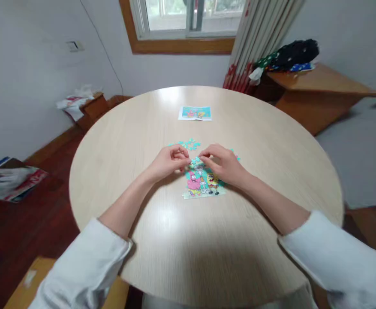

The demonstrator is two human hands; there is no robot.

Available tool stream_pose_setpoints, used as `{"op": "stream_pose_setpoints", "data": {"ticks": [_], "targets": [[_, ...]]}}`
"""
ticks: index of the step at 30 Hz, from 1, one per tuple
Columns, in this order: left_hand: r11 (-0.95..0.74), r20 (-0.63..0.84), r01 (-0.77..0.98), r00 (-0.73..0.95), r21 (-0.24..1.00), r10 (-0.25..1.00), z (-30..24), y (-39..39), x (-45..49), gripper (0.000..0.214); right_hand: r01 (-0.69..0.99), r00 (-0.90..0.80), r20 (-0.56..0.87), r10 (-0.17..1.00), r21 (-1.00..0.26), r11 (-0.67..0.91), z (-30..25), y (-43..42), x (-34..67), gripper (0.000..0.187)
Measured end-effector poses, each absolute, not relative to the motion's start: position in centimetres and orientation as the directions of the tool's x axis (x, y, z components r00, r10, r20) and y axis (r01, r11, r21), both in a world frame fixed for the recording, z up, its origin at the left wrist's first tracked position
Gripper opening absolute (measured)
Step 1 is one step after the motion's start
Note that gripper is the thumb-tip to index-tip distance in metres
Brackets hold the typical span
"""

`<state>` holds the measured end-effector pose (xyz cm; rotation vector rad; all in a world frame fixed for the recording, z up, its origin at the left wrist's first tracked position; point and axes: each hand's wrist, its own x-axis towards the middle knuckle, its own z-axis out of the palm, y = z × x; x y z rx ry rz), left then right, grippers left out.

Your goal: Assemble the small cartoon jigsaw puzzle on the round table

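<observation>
A partly assembled cartoon jigsaw puzzle (203, 186) lies flat on the round table, showing a pink starfish, a tall figure and a yellow sponge character. At its upper edge, a few joined light-blue puzzle pieces (195, 161) sit between my fingertips. My left hand (172, 162) pinches them from the left, thumb and index finger together. From the right, my right hand (224, 163) pinches at the same pieces and covers the puzzle's upper right part. Loose puzzle pieces (190, 144) lie just beyond my hands, and several more (235, 155) show past the right one.
A printed reference picture (194, 113) lies farther back on the round wooden table (136, 128). Beyond the table are a window (188, 19), a curtain (255, 38) and a wooden cabinet (323, 86) with cloth on top. Bags (10, 180) lie on the floor at left.
</observation>
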<state>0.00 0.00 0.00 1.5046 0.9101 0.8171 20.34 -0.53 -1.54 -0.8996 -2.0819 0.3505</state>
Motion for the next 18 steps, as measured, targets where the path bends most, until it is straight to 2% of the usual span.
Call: {"op": "stream_pose_setpoints", "data": {"ticks": [18], "targets": [[-0.090,0.042,0.099,0.412,0.991,0.910,-0.30,0.39,-0.11,0.018,0.492,-0.395,0.554,0.733,-0.546,0.678,-1.30,-0.70,20.34,0.012]]}}
